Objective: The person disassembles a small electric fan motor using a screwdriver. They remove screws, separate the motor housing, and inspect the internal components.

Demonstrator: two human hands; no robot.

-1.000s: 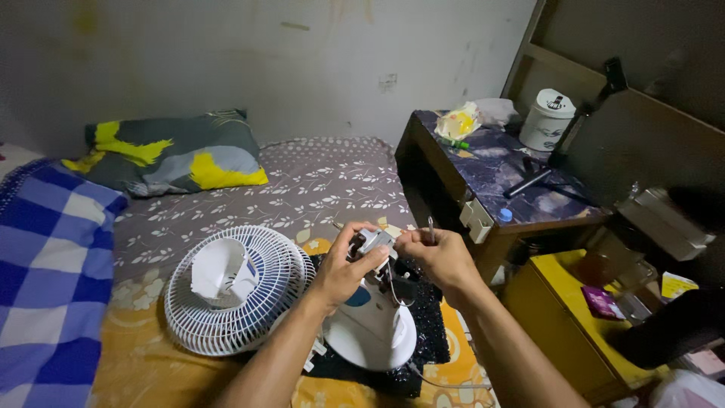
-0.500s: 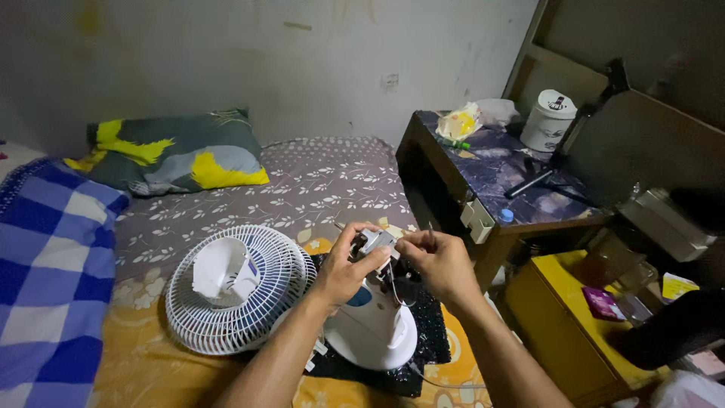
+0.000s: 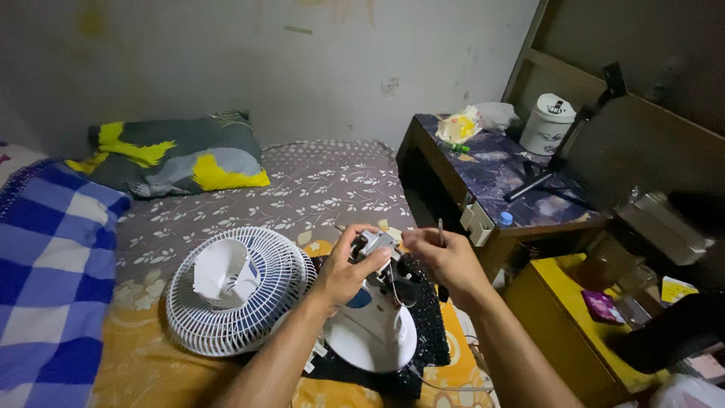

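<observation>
Left hand (image 3: 343, 273) grips a fan motor (image 3: 375, 245) above its white base (image 3: 370, 336); right hand (image 3: 447, 261) pinches a screwdriver (image 3: 441, 232).

Viewpoint: head-worn, above the bed (image 3: 317, 189)
Facing: down and forward, toward the wall (image 3: 264, 68)
Nearness: close over both hands, forearms entering from bottom edge
Views: only one

The fan base (image 3: 370, 336) is smooth, glossy white plastic, and the fan grille (image 3: 238, 291) beside it is thin white ribbed plastic. The bed (image 3: 302, 189) wears matt printed cloth. The side surface (image 3: 521, 193) shows a glossy, marbled top over dark wood.
</observation>
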